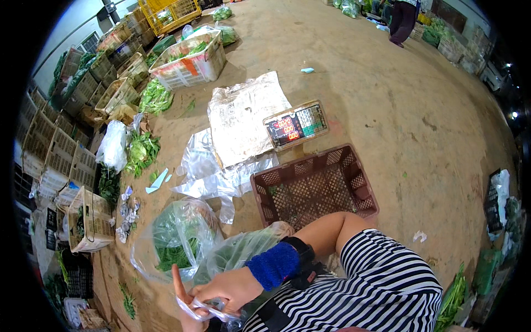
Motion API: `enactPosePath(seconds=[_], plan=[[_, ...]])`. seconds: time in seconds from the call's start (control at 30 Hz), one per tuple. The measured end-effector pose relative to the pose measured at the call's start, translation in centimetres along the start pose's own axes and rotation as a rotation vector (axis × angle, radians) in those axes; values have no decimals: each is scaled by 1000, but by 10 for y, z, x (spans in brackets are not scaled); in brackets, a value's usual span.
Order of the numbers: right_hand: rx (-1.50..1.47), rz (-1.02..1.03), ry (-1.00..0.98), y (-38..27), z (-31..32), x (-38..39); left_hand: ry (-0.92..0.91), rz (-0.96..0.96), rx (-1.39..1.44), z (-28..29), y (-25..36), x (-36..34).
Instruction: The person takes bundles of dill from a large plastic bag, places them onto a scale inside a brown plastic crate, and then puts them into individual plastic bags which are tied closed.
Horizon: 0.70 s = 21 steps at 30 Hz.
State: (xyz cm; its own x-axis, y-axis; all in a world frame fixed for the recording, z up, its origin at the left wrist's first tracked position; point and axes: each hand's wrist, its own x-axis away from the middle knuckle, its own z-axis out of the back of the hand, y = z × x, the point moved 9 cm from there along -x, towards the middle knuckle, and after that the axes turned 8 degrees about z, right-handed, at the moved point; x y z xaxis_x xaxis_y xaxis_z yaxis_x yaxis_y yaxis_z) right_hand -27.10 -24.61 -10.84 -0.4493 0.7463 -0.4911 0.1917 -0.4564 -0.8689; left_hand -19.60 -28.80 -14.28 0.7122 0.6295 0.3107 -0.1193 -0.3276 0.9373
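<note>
My right hand (229, 289), with a blue band at its wrist, reaches across to the left, fingers closed on crumpled clear plastic. Just below it, my left hand (191, 320) is partly hidden and meets the same plastic with its fingers. A clear plastic bag (180, 235) holding fine, feathery green leaves stands right beyond both hands. More clear plastic with greens (238, 249) lies beside it, partly under my right forearm. Which sheet my fingers grip is hard to separate from the rest.
A brown perforated crate (315, 191) sits ahead, before a scale display (296, 126) with lit red digits. A white sack (246, 119) and clear sheeting (204, 166) lie on the floor. White crates (188, 69), loose greens (144, 152) and stacked crates line the left. Another person stands far right.
</note>
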Motion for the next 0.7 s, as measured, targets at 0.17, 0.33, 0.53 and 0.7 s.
enactPosePath(seconds=[0.17, 0.33, 0.53, 0.7], plan=[[-132, -130, -151, 26, -17, 7, -53, 109, -264, 2, -5, -12], [-92, -46, -51, 29, -13, 6, 96, 105, -248, 11, 3, -11], [-87, -173, -117, 46, -9, 14, -103, 138, -486, -16, 4, -8], [6, -292, 269, 64, 46, 34, 9, 121, -611, 1, -6, 14]])
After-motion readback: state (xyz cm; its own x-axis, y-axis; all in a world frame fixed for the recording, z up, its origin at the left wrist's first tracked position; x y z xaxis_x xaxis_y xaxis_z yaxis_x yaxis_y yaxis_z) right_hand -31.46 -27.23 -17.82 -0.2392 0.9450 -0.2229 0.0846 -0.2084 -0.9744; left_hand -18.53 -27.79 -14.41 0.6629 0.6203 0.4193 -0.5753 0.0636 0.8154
